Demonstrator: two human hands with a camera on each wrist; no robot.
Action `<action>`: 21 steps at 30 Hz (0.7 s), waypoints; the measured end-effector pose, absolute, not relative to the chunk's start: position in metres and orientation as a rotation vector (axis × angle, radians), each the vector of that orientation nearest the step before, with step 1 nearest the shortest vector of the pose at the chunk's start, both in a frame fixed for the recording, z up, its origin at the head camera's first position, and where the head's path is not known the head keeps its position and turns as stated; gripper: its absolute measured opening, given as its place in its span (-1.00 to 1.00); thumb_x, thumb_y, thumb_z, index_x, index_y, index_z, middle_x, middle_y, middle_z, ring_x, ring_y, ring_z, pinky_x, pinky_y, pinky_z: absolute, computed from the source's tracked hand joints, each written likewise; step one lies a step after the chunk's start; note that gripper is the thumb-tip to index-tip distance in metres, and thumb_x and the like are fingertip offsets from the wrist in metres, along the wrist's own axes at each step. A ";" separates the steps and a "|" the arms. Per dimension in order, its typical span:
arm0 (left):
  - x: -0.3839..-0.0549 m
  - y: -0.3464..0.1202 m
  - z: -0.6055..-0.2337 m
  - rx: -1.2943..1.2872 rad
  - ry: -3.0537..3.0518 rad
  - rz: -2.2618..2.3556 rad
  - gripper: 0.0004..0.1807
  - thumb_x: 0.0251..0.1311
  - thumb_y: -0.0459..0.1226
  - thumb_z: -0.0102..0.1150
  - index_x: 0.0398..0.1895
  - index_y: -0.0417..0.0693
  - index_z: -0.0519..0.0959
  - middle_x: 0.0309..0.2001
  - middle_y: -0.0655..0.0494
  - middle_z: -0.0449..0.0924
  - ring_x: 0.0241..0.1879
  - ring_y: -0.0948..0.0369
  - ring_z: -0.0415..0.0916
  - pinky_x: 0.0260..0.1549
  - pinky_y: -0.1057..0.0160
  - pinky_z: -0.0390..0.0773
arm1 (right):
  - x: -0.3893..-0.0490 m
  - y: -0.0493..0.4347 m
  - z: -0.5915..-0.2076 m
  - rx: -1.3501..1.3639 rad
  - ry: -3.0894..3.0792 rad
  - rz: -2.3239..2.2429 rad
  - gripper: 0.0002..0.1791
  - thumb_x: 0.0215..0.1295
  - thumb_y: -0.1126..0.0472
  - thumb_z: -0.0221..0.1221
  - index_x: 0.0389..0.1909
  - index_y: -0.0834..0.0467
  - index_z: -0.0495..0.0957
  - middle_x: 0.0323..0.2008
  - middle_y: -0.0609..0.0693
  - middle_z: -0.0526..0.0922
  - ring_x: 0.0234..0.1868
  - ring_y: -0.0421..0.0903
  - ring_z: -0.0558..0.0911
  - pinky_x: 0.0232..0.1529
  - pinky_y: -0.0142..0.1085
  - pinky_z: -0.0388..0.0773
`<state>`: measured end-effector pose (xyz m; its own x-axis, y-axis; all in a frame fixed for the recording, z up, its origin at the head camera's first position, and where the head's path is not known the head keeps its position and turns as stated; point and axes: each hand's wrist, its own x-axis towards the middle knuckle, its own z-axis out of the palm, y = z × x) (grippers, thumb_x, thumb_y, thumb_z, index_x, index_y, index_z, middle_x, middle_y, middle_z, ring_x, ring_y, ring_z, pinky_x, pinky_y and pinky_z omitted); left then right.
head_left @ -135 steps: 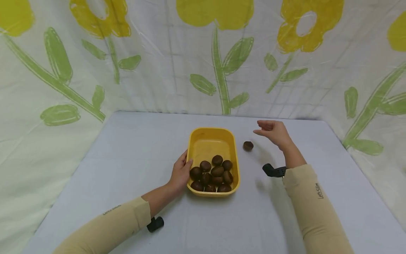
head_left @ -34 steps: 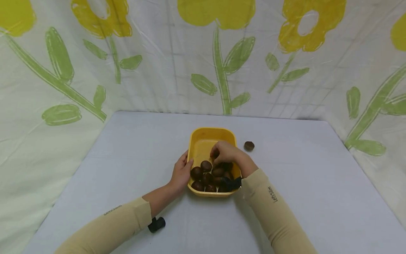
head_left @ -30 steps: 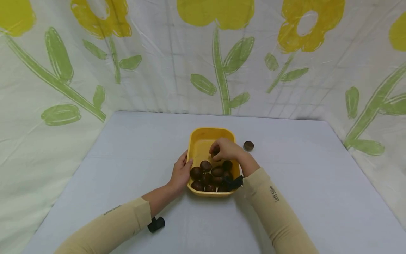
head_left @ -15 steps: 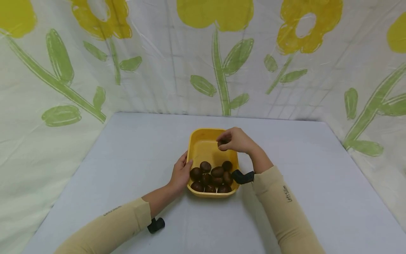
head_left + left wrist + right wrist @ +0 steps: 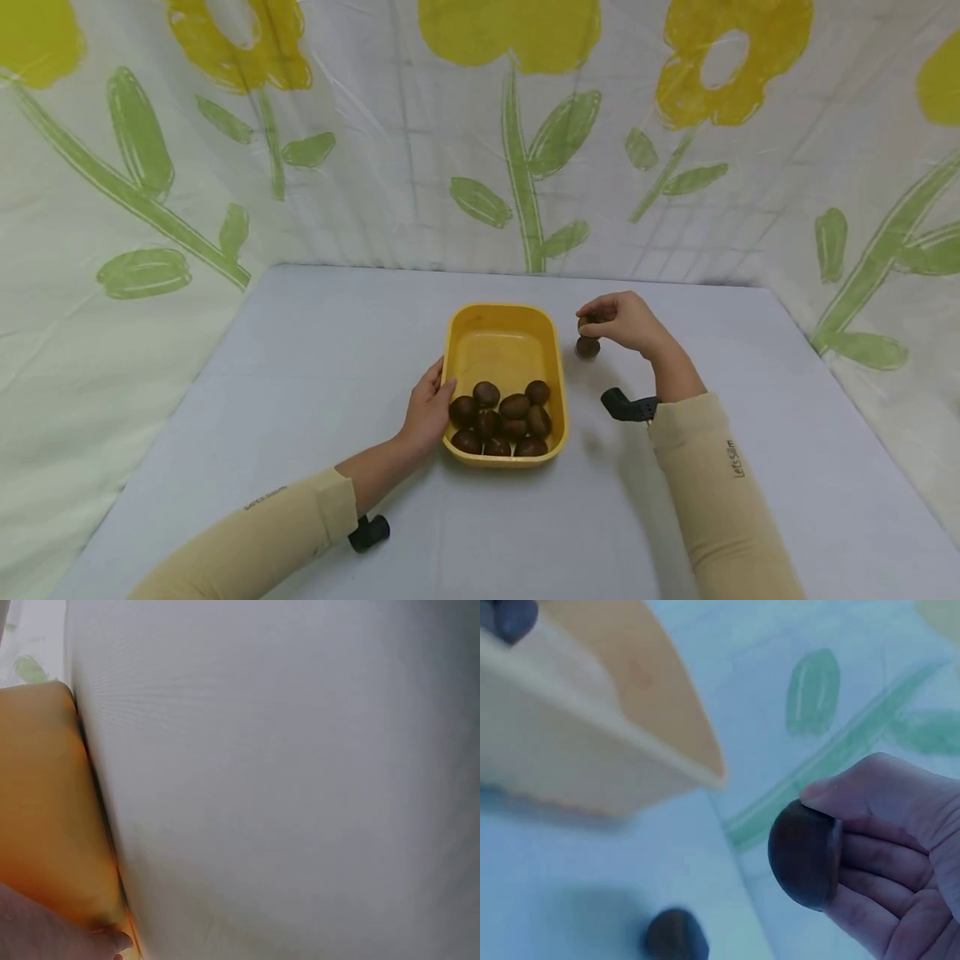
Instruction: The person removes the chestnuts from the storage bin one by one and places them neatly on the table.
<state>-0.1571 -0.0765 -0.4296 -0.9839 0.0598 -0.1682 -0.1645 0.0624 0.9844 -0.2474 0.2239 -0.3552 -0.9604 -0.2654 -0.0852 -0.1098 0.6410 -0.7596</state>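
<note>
A yellow rectangular tray (image 5: 504, 350) stands mid-table with several brown chestnuts (image 5: 514, 406) gathered in its near half. My left hand (image 5: 427, 408) grips the tray's left wall, thumb over the rim. In the left wrist view the fingers show low at the tray's outer side (image 5: 52, 802). Just right of the tray, my right hand (image 5: 626, 322) pinches one chestnut (image 5: 806, 855) between thumb and fingers, raised above the table. A single chestnut (image 5: 587, 347) lies on the table below that hand, and it also shows at the bottom of the right wrist view.
A pale cloth covers the table (image 5: 315, 350). Behind it hangs a white curtain (image 5: 360, 167) with yellow flowers and green leaves. Black wrist cameras sit on both wrists, the right camera (image 5: 628, 406) just above the table.
My right hand has dipped into the tray, taken a chestnut from among the others and carried it out to the right, over the loose one. The left hand keeps its hold on the tray.
</note>
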 end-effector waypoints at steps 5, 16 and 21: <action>-0.158 -0.077 -0.431 -0.111 2.152 2.041 -0.46 0.44 -0.29 -0.30 0.45 -0.13 -0.01 0.45 -0.02 0.04 0.42 0.07 0.02 0.34 0.02 0.13 | -0.244 0.249 -0.371 -0.171 2.708 -1.194 -0.60 0.17 0.17 0.24 0.00 0.29 0.55 -0.05 0.22 0.64 -0.21 -0.15 0.65 0.02 -0.08 0.53; -0.157 -0.075 -0.430 -0.117 2.159 2.041 -0.46 0.44 -0.28 -0.30 0.45 -0.10 -0.01 0.45 0.01 0.05 0.42 0.08 0.02 0.35 0.02 0.11 | -0.241 0.287 -0.397 0.045 2.750 -1.163 -0.57 0.22 0.16 0.18 0.05 0.31 0.51 0.02 0.26 0.59 -0.13 -0.09 0.60 0.04 -0.06 0.45; -0.157 -0.076 -0.430 -0.124 2.151 2.045 -0.46 0.44 -0.28 -0.30 0.45 -0.10 -0.01 0.45 0.01 0.05 0.42 0.08 0.02 0.35 0.03 0.10 | -0.241 0.293 -0.411 0.111 2.754 -1.160 -0.55 0.23 0.14 0.17 0.07 0.32 0.49 0.08 0.29 0.55 0.08 0.15 0.52 0.10 0.01 0.42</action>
